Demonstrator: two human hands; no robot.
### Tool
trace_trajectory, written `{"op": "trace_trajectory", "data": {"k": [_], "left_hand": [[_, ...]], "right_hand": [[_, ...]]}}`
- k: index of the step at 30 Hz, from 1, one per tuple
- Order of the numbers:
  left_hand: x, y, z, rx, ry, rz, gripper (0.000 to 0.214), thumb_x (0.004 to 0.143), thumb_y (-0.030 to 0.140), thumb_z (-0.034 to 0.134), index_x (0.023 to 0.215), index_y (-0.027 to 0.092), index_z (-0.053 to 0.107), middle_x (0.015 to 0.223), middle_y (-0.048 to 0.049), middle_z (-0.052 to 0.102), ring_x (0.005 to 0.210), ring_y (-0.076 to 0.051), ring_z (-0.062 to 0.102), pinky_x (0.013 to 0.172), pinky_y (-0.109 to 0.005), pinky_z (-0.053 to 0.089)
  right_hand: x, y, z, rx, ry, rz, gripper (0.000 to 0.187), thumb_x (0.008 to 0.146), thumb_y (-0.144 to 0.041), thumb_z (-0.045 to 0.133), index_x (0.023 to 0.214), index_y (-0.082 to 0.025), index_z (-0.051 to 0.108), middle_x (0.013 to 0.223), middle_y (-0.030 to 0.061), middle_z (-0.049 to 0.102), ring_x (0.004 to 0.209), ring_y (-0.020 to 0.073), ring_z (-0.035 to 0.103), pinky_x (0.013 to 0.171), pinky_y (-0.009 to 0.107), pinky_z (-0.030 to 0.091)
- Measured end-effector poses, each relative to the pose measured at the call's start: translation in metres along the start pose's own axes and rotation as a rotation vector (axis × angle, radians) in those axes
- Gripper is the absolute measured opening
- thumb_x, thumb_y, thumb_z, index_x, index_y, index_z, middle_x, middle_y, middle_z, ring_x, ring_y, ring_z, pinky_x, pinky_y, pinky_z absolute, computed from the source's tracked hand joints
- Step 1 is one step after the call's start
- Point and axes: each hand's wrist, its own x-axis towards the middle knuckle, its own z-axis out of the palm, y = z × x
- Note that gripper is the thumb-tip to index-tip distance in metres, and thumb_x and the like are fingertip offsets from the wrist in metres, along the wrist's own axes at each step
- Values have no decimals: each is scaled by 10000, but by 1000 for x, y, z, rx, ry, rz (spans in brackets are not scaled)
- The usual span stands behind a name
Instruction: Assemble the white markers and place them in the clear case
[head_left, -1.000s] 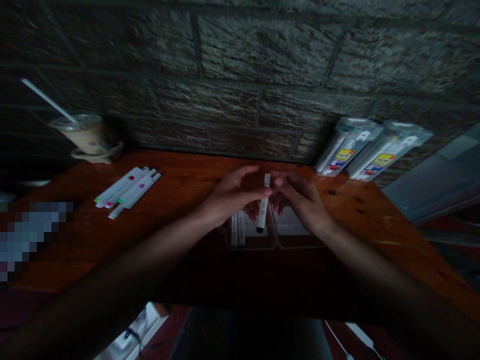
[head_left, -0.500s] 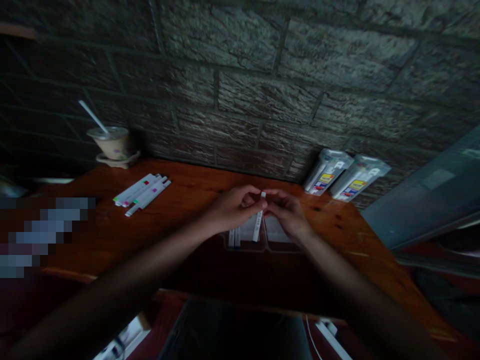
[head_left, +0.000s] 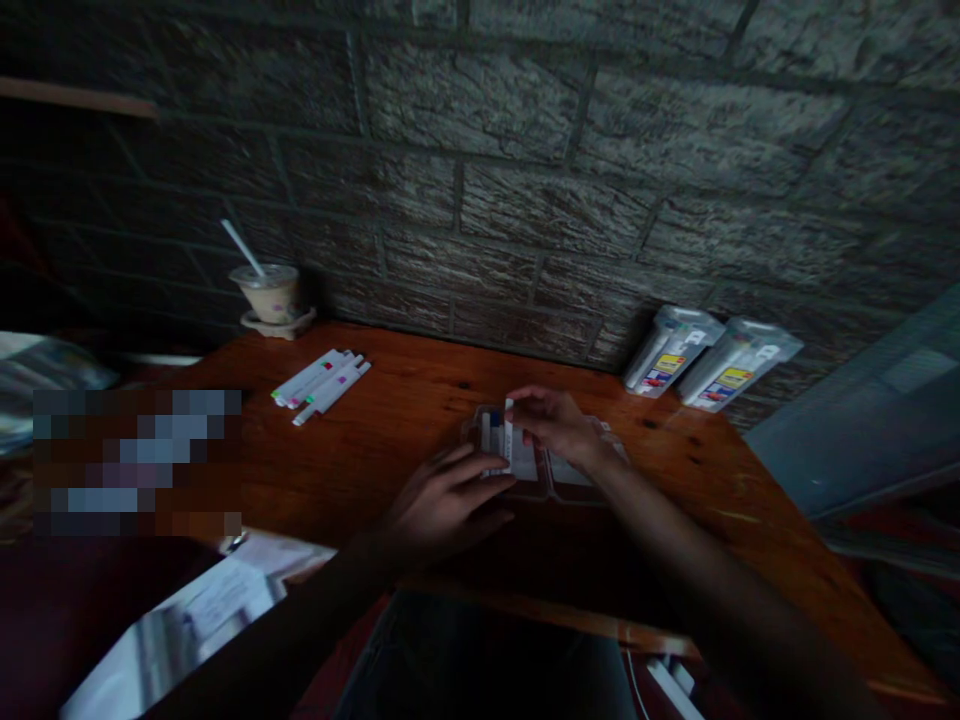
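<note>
My right hand pinches the upper end of a white marker between thumb and fingers. The marker stands over the left half of an opened clear plastic case, alongside other white markers lying there. My left hand is at the near left of the case, palm down. Its fingers are stretched out and apart, with the tips by the marker's lower end; whether they touch it I cannot tell. The right half of the case is partly hidden by my right hand.
Several white markers lie in a bunch on the wooden table. Behind them a lidded cup with a straw sits on a holder. Two marker cases stand against the brick wall. White papers show at lower left.
My left hand has let go of the marker's upper end and moved down to the left. My right hand has carried the marker leftward beside the others in the case. The view has shifted left.
</note>
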Motion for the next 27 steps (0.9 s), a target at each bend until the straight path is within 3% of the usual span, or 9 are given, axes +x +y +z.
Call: {"op": "trace_trajectory", "data": {"k": [5,17,27], "left_hand": [[-4,-3,10,146,-66,34,189,1002,263,642,1145,213,755,1229,-25,765,1050,-226,667,905,-360,567],[-2,0,8,177,-164,35,205,1047,251,569,1141,195,742,1226,-20,767,1068,-222,647,876,-341,549],[-2,2,7,119,-209,-6,201,1021,203,597,1172,198,730,1240,-32,762,1067,-234,643,902,-359,559]], "right_hand": [[1,3,1,-134,-16,-4,341,769,-404,798,1005,-168,729,727,4,719,457,102,556,417,219,442],[1,7,2,-321,-28,40,363,845,-365,724,1139,-154,751,829,47,769,422,97,572,402,221,452],[-7,-10,6,-440,0,92,169,894,-271,713,1001,-204,826,445,-44,594,348,123,535,390,231,408]]}}
